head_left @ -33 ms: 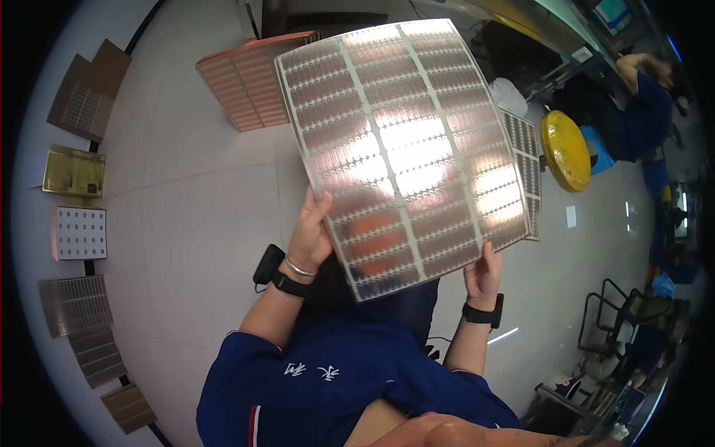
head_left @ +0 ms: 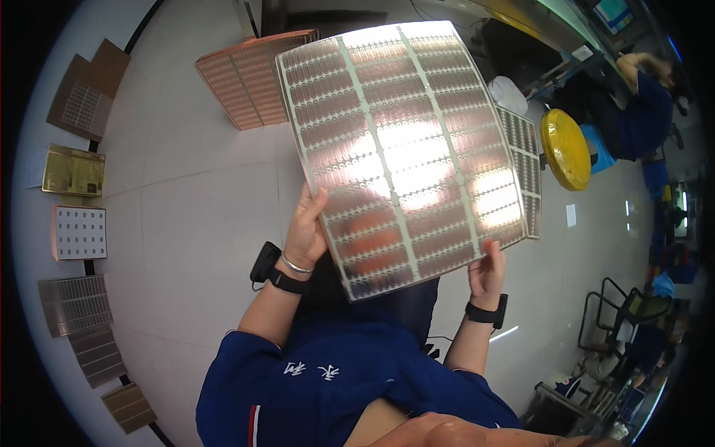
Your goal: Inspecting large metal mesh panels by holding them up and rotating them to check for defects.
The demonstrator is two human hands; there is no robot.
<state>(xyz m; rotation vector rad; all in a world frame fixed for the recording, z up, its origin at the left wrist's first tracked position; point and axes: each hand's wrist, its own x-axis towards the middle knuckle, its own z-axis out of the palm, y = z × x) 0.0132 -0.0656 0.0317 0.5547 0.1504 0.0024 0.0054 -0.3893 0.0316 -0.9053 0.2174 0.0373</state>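
Observation:
A large, shiny copper-coloured circuit board panel (head_left: 357, 145), with rows of small patterns in three columns, is held up tilted in front of me. My left hand (head_left: 305, 229) is closed on its left edge, the thumb on the front and the other fingers mostly hidden behind. At the lower right edge, my right hand (head_left: 487, 274) grips the panel with its fingertips; part of that grip is hidden. Bright glare covers the panel's middle. Partly behind it are a stack of copper panels (head_left: 242, 86) at the far left and more patterned panels (head_left: 532, 203) on the right.
Several boards, among them a white spotted one (head_left: 80, 233) and a yellowish one (head_left: 73, 171), lean along the left wall. To the right stand a yellow round stool (head_left: 564, 151), a blue stool (head_left: 600, 153) and a black chair (head_left: 622, 309). Another person (head_left: 644, 119) sits at the far right.
The panel's lower end has shifted slightly left, along with my left hand. My right hand has moved slightly to the right. Both hands still hold the panel.

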